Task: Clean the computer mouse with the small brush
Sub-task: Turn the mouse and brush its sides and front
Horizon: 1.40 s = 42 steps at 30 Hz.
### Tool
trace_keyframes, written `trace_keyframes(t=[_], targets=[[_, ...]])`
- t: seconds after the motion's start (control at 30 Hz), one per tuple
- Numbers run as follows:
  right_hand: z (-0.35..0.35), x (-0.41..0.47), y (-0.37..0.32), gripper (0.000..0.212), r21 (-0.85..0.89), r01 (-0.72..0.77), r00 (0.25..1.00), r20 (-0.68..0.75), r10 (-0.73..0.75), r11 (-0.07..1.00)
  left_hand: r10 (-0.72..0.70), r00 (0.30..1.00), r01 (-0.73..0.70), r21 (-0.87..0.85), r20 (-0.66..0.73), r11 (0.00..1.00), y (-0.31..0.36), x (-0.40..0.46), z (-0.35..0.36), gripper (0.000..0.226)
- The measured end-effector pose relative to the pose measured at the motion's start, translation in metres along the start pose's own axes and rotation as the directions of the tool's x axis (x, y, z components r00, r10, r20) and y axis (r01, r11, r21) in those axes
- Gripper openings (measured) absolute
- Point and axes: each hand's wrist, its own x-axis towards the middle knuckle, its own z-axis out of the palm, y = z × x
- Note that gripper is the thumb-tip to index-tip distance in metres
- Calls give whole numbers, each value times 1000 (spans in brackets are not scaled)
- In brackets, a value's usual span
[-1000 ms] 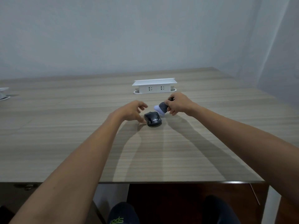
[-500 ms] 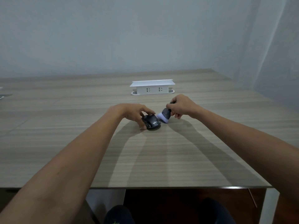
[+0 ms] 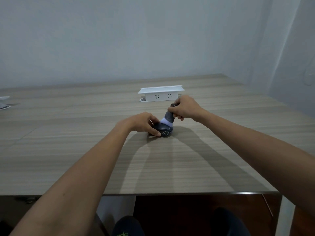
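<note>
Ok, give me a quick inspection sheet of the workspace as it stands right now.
Surface: wood-grain table, mostly bare near the front edge.
Job's things: dark computer mouse sits on the table; small brush tilted, pale bristles down on the mouse's top.
Clutter: white socket box behind the hands; a pale object at the far left edge, too cut off to identify.
Grippers: left hand grips the mouse's side; right hand is closed on the brush handle.
Cables: nothing seen.
Surroundings: plain pale wall behind the table; dark floor and the person's feet below the front edge.
</note>
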Motion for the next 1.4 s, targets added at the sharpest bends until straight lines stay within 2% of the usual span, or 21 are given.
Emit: trace_keyframes(t=[0.2, 0.37, 0.53, 0.63, 0.83, 1.0, 1.13, 1.3, 1.4], targets=[[3, -1, -8, 20, -82, 46, 999, 8, -46, 996, 3, 999, -4, -46, -36, 999, -3, -3, 5, 43], [2, 4, 3, 23, -213, 9, 1000, 18, -5, 977, -4, 997, -4, -105, -74, 994, -4, -6, 10, 49], [11, 3, -9, 21, -206, 65, 998, 23, -62, 976, -10, 997, 1, -115, -78, 993, -5, -5, 12, 45], [16, 2, -19, 20, -184, 98, 994, 56, -89, 978, -6, 996, -4, -110, -86, 994, -7, -4, 13, 52], [7, 5, -3, 20, -327, 28, 998, 64, -7, 945, -10, 996, -1, -122, -88, 993, -5, -7, 13, 52], [15, 1, -12, 22, -232, 80, 997, 37, -74, 969, -11, 997, 1, -129, -79, 992, -6, -4, 14, 55], [18, -2, -24, 20, -166, 101, 995, 45, -95, 981, 34, 997, -42, -122, -65, 992, -6, -6, 13, 48], [7, 1, -9, 22, -286, 34, 999, 18, -30, 958, -8, 993, -5, -112, -114, 994, -5, -6, 16, 49], [5, -3, -5, 21, -273, 15, 1000, 2, -15, 962, -23, 992, 10, -103, -125, 995, -4, -5, 18, 52]])
